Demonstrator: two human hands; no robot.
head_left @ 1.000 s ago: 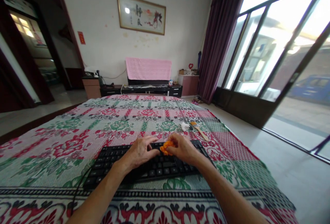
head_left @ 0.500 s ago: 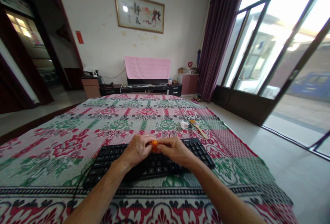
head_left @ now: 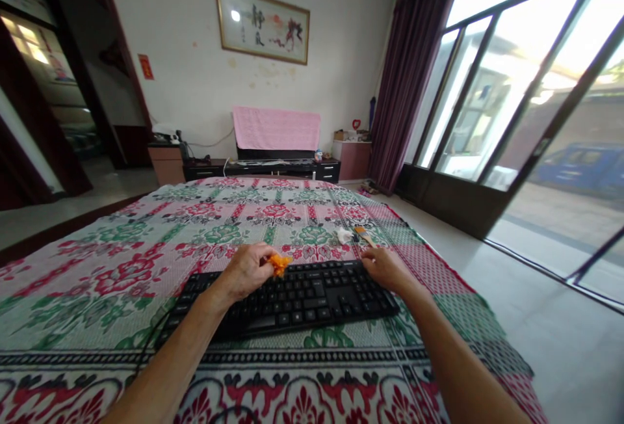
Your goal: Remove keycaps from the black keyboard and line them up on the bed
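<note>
My left hand [head_left: 248, 272] pinches a small crumpled orange piece [head_left: 279, 265] above the black keyboard [head_left: 297, 300]. What that piece is made of is too blurred to tell. Over the keyboard's far right corner, my right hand [head_left: 387, 269] has its fingers drawn together at the wooden handle of a flat paintbrush [head_left: 363, 234]. The hand covers the lower handle, so the grip itself is partly hidden. Left of the bristles lies a crumpled white wad [head_left: 344, 236]. The keyboard lies flat and slightly askew, its left end partly behind my left forearm.
A patterned red, green and white cloth [head_left: 131, 278] covers the large surface before me. The keyboard's cable [head_left: 146, 346] runs off its left side. Beyond stand a low black cabinet [head_left: 205, 170] and a pink-draped screen [head_left: 277, 128]. Glass doors [head_left: 517, 86] are at the right.
My hands have parted. The right one let go of the orange piece and moved right to the paintbrush handle; the left keeps the piece and has shifted slightly left.
</note>
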